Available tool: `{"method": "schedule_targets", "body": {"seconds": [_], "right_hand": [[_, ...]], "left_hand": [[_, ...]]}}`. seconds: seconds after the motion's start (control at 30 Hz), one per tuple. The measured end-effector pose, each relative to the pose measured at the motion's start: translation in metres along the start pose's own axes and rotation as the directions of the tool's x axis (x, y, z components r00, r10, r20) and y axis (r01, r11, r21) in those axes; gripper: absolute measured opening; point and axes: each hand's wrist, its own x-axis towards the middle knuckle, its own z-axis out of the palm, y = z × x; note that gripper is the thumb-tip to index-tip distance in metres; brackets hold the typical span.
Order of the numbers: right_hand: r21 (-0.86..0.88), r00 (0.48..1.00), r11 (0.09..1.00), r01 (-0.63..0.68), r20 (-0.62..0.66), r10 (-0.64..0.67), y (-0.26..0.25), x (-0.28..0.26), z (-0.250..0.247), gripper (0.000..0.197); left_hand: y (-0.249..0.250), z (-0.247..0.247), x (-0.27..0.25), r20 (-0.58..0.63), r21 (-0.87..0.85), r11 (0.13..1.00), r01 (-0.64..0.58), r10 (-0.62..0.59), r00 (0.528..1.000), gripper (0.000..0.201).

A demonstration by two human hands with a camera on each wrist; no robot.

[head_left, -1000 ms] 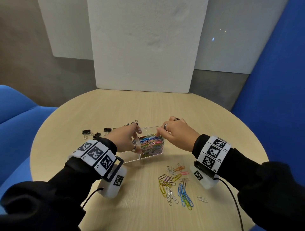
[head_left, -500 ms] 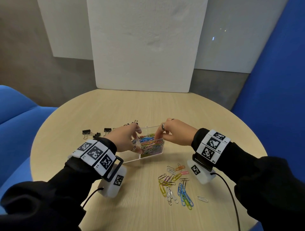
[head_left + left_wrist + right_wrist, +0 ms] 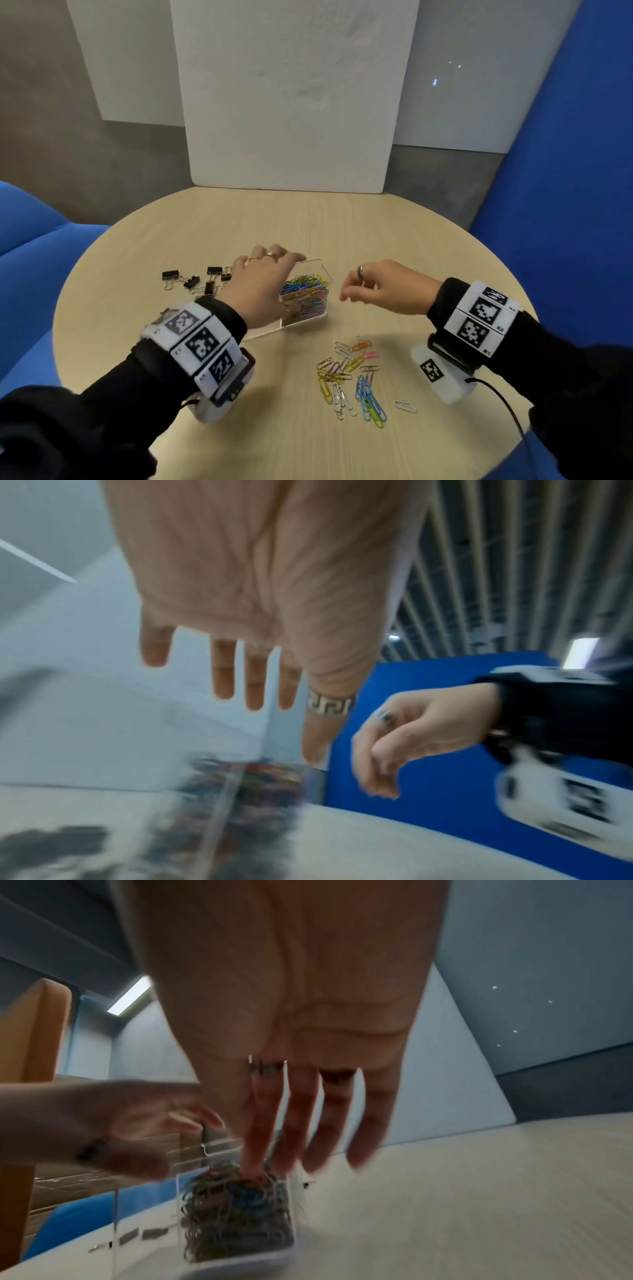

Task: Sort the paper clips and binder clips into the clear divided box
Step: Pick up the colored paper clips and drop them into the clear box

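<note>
Fingers of the right hand [image 3: 383, 291] hung loosely curled, holding nothing, just right of the box [image 3: 305, 298]; loose paper clips [image 3: 352, 377] lay nearer the table's near edge. Left hand [image 3: 263, 284] (spread wide) hovered beside binder clips [image 3: 195, 279].

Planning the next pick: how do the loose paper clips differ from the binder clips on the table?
The loose paper clips are thin wire loops in many colours, lying near the person, right of the clear box. The binder clips are black and chunkier, with wire handles, lying farther away, left of the box. Both groups lie outside the box, held by neither hand.
</note>
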Motion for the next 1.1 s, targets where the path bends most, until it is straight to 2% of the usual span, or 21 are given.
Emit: {"method": "schedule_targets", "body": {"seconds": [0.03, 0.07, 0.1, 0.13, 0.17, 0.23, 0.3, 0.4, 0.53, 0.6, 0.67, 0.73, 0.8, 0.87, 0.93, 1.03, 1.1], "right_hand": [[-0.034, 0.996, 0.999, -0.028, 0.088, 0.031, 0.004, -0.005, 0.002, 0.023], [-0.07, 0.984, 0.996, -0.059, 0.165, 0.07, 0.009, -0.008, 0.006, 0.024], [-0.097, 0.969, 0.991, -0.088, 0.224, 0.108, 0.012, -0.011, 0.01, 0.026], [-0.112, 0.955, 0.988, -0.11, 0.265, 0.136, 0.015, -0.013, 0.015, 0.028], [-0.113, 0.945, 0.986, -0.121, 0.292, 0.15, 0.016, -0.014, 0.02, 0.029], [-0.086, 0.938, 0.99, -0.116, 0.319, 0.138, 0.015, -0.017, 0.029, 0.029], [-0.041, 0.934, 0.994, -0.098, 0.342, 0.107, 0.013, -0.02, 0.033, 0.028], [0.019, 0.925, 0.997, -0.08, 0.375, 0.067, 0.013, -0.03, 0.038, 0.027], [0.046, 0.917, 0.998, -0.051, 0.398, 0.028, 0.013, -0.046, 0.039, 0.024], [0.032, 0.941, 0.998, -0.061, 0.335, 0.046, 0.014, -0.053, 0.036, 0.025], [0.028, 0.958, 0.993, -0.115, 0.267, 0.103, 0.015, -0.061, 0.034, 0.034], [0.025, 0.946, 0.986, -0.163, 0.288, 0.15, 0.013, -0.067, 0.038, 0.045], [-0.037, 0.93, 0.984, -0.174, 0.323, 0.177, 0.01, -0.072, 0.047, 0.057], [-0.099, 0.935, 0.981, -0.164, 0.301, 0.186, 0.008, -0.072, 0.056, 0.063], [-0.11, 0.951, 0.982, -0.152, 0.256, 0.175, 0.007, -0.068, 0.062, 0.061], [-0.073, 0.964, 0.987, -0.144, 0.217, 0.156, 0.008, -0.06, 0.059, 0.048], [-0.047, 0.964, 0.984, -0.17, 0.201, 0.176, 0.01, -0.058, 0.053, 0.049]], "left_hand": [[0.009, 0.001, -0.005, -0.062, 0.003, 0.998, -0.065, 0.065, 0.996, 0.061], [0.018, 0.003, -0.009, -0.07, -0.02, 0.992, -0.128, 0.127, 0.989, 0.053], [0.024, 0.006, -0.012, -0.027, -0.072, 0.982, -0.175, 0.173, 0.985, 0.046], [0.03, 0.011, -0.015, 0.066, -0.127, 0.974, -0.187, 0.196, 0.978, 0.043], [0.036, 0.016, -0.017, 0.209, -0.156, 0.975, -0.157, 0.188, 0.96, 0.046], [0.044, 0.023, -0.019, 0.463, -0.097, 0.992, -0.075, 0.112, 0.879, 0.063], [0.051, 0.027, -0.018, 0.541, -0.024, 0.998, -0.062, 0.065, 0.838, 0.073], [0.059, 0.033, -0.014, 0.555, -0.011, 0.997, -0.082, 0.074, 0.828, 0.073], [0.072, 0.039, -0.009, 0.546, -0.074, 0.991, -0.112, 0.134, 0.827, 0.046], [0.074, 0.038, -0.008, 0.508, -0.121, 0.983, -0.137, 0.18, 0.842, 0.051], [0.072, 0.038, -0.006, 0.453, -0.13, 0.977, -0.171, 0.212, 0.866, 0.059], [0.068, 0.039, -0.005, 0.445, -0.119, 0.976, -0.181, 0.215, 0.869, 0.061], [0.069, 0.04, -0.005, 0.465, -0.083, 0.979, -0.188, 0.205, 0.861, 0.056], [0.073, 0.039, -0.003, 0.475, -0.067, 0.979, -0.193, 0.202, 0.856, 0.048], [0.078, 0.04, 0.0, 0.49, -0.064, 0.979, -0.192, 0.199, 0.849, 0.043], [0.086, 0.039, 0.005, 0.502, -0.043, 0.976, -0.212, 0.205, 0.84, 0.032], [0.087, 0.036, 0.008, 0.505, -0.057, 0.976, -0.211, 0.211, 0.837, 0.033]]}}
